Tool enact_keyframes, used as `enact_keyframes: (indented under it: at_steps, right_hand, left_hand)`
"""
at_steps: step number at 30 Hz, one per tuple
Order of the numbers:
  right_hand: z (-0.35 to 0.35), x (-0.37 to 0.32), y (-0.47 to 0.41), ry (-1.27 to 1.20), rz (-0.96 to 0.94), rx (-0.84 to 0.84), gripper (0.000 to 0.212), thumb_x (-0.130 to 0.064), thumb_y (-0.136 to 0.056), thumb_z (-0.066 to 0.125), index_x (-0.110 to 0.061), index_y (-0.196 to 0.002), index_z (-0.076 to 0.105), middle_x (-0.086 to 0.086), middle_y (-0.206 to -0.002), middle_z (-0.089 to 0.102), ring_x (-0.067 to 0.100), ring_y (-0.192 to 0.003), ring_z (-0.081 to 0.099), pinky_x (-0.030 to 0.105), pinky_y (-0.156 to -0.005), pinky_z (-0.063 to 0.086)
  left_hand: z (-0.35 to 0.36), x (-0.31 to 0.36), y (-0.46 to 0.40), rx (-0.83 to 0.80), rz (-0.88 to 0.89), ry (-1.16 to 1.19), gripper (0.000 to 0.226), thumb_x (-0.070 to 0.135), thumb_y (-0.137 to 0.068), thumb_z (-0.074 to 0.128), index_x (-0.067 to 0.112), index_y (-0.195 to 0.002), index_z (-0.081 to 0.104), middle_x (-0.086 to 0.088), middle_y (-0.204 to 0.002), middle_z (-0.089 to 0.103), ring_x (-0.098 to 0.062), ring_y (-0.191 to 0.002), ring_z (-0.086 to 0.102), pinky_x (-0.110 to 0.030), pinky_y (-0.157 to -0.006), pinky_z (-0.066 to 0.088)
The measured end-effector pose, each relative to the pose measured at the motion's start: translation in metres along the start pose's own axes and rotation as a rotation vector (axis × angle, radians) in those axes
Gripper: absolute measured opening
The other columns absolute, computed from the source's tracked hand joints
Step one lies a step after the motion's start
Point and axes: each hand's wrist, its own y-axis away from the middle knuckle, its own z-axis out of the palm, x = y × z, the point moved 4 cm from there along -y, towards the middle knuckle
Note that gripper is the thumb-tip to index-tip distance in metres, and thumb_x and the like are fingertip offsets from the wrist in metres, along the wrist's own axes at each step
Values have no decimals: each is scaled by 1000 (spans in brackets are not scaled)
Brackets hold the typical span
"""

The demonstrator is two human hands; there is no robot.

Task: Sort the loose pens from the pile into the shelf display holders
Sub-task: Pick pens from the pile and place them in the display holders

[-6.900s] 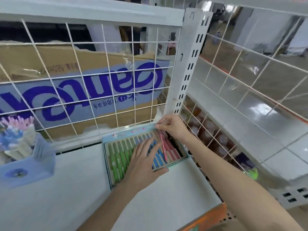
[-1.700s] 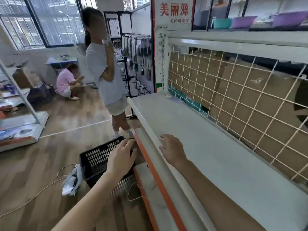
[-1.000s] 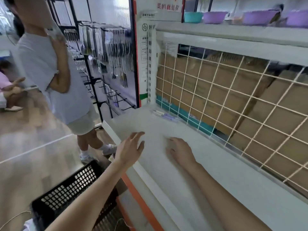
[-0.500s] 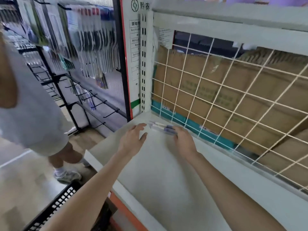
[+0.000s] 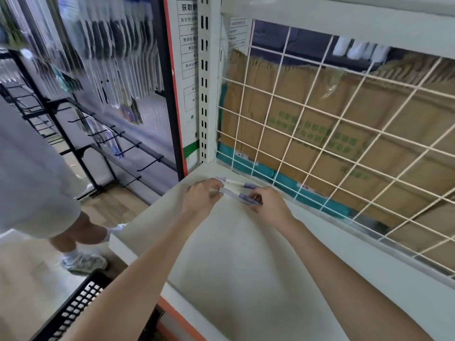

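- Pens [image 5: 236, 190] sit in a small loose bunch at the far left corner of the white shelf [image 5: 246, 262], white barrels with purple ends, lying close along the back edge.
- We see the left hand [image 5: 202, 196] at the bunch's left end, fingers curled in and pinching the pen tips there.
- Over on the other end we have the right hand [image 5: 269, 205], fingers bent down around the purple ends, gripping the bunch from that side.
- Both hands are on the same bunch, then, one at each end, with the pens spanning the gap between them; we cannot count how many pens there are.
- Behind the pens, a white wire grid [image 5: 320, 134] stands along the shelf's back edge, and through it we see brown cardboard boxes [image 5: 369, 114] with green print and a teal band low down.
- At the back left corner, a white slotted upright [image 5: 203, 89] rises from the shelf, with a printed sign [image 5: 188, 57] just to its left.
- Off the shelf's left edge we catch another person [image 5: 32, 173] standing on the wood floor in light clothes and pale sneakers.
- Down by the near left corner, a black perforated crate [image 5: 73, 311] sits on the floor.
- Past the left edge, further back, a black hook rack [image 5: 103, 134] carries blurred hanging packets.
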Motion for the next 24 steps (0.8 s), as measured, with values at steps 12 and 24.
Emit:
enact_keyframes:
  at_steps: [12, 24]
  right_hand:
    - [-8, 9, 25, -152, 89, -108, 16, -17, -83, 66, -16, -98, 71, -7, -87, 64, 2, -72, 53, 13, -62, 39]
    - [-28, 26, 95, -817, 169, 47, 13, 2, -79, 70, 0, -91, 69, 6, -67, 65, 4, -49, 56, 11, -46, 38]
  left_hand:
    - [-17, 10, 18, -166, -52, 234, 9, 14, -88, 63, 11, -94, 69, 9, -80, 63, 4, -70, 56, -5, -68, 39]
    - [-20, 83, 44, -152, -59, 679, 12, 8, -84, 67, 5, -95, 66, -2, -85, 65, -2, -72, 59, -16, -71, 49]
